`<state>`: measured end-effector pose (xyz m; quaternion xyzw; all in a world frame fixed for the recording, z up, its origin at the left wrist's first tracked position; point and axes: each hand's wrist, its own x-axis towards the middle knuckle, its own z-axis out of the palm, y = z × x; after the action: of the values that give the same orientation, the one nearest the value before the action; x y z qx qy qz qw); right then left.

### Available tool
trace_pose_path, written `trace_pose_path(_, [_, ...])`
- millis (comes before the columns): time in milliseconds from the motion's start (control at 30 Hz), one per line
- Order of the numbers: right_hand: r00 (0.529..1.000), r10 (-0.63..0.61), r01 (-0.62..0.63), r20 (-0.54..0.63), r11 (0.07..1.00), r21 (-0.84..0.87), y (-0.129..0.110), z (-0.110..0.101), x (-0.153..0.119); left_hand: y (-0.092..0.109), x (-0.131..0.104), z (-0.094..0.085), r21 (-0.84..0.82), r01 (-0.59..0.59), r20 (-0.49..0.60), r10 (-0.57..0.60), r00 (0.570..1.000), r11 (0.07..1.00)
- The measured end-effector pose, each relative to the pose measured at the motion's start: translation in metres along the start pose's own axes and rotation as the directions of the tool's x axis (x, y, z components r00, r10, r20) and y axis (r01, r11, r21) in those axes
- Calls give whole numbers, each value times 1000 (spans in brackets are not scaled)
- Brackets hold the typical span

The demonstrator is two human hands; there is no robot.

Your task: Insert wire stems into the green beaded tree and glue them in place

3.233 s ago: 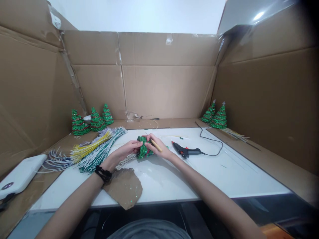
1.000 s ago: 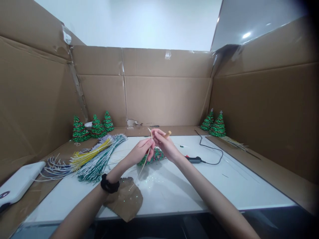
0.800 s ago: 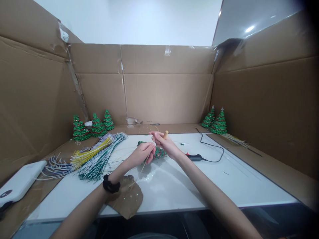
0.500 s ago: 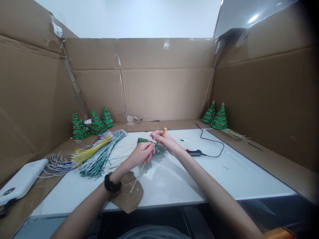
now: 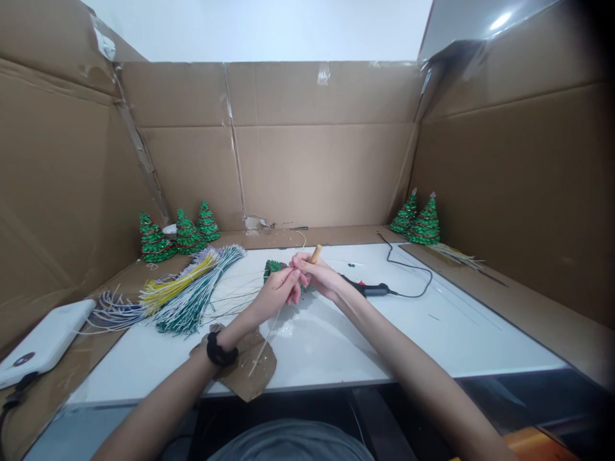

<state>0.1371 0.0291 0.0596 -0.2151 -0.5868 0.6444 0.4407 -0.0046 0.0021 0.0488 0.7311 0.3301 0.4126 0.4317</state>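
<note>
My left hand (image 5: 280, 289) is closed in a pinch on a thin pale cord (image 5: 269, 336), which hangs down toward a brown paper-like piece (image 5: 245, 365). Touching its fingertips is my right hand (image 5: 319, 274), also closed, with a short wooden handle (image 5: 316, 253) sticking up out of its grip. The tool's other end is hidden by the fingers. Behind both hands a green beaded Christmas tree (image 5: 273, 266) lies on the white board (image 5: 336, 346), partly covered.
Left of the hands lie bundles of green-white wires (image 5: 192, 301) and yellow wires (image 5: 180, 288). A black corded tool (image 5: 375, 290) rests at right. Finished-looking trees (image 5: 425, 221) stand at the back corners. A white power bank (image 5: 48, 342) sits far left. Cardboard walls (image 5: 317, 173) surround the board.
My hands have come closer together, fingertips now overlapping, and the wooden handle leans more to the right. The whole view has shifted slightly.
</note>
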Motion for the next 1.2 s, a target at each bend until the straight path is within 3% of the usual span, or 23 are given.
trace_pose_path(200, [996,-61,67,-71,993,100,4,6,-3,0,1,3,-200,69,80,-54,995,977])
trace_pose_path(400, [990,-65,79,-128,991,104,7,8,0,6,1,1,-340,114,29,-111,993,933])
trace_pose_path(600, [990,-66,77,-125,993,85,12,4,4,4,4,-7,-397,117,50,-106,993,910])
trace_pose_path(933, [987,-76,84,-140,995,58,9,2,3,11,1,-3,-391,189,148,-142,979,901])
trace_pose_path(1067, [993,-75,71,-92,996,-44,11,1,4,12,2,-2,-346,155,71,-139,988,925])
trace_pose_path(1200, [985,-123,105,-125,984,-143,9,3,3,9,3,0,-282,123,-45,-141,989,952])
